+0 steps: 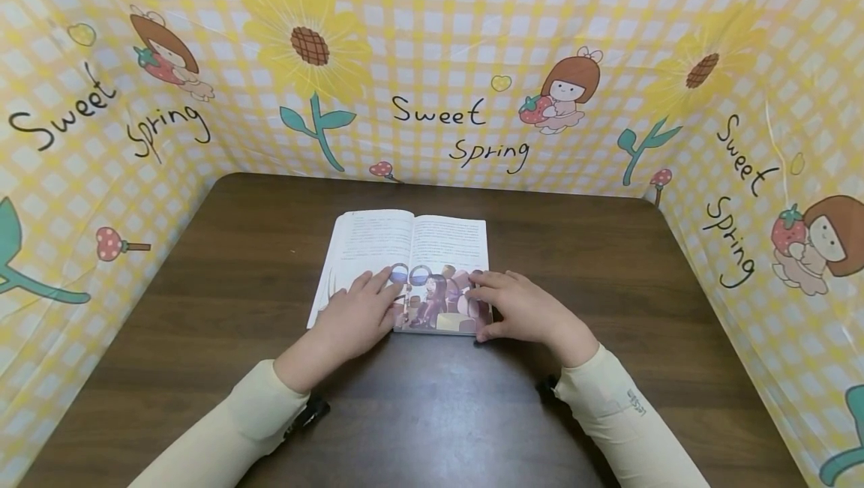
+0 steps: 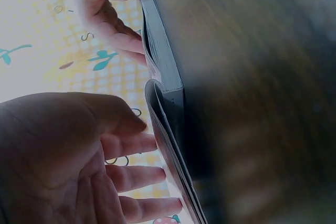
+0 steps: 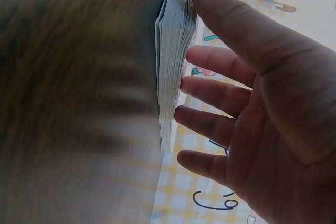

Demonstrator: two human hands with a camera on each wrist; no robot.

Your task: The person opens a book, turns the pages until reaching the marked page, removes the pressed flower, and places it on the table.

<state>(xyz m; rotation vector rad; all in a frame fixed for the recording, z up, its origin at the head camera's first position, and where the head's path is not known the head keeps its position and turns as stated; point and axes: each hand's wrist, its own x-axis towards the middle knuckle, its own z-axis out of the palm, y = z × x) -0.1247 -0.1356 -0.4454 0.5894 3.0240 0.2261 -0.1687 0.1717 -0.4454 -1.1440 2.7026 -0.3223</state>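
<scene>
- We see the book (image 1: 409,267) lying open on the tabletop (image 1: 202,285).
- Our left hand (image 1: 354,317) rests on its left page (image 1: 374,241), fingers spread.
- Our right hand (image 1: 525,309) touches its right page (image 1: 448,242), fingers extended.

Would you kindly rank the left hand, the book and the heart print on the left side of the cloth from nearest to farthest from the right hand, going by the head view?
1. Book: its right edge meets the right hand.
2. Left hand: across, on the book's left side.
3. Heart print: off to the far left.
</scene>
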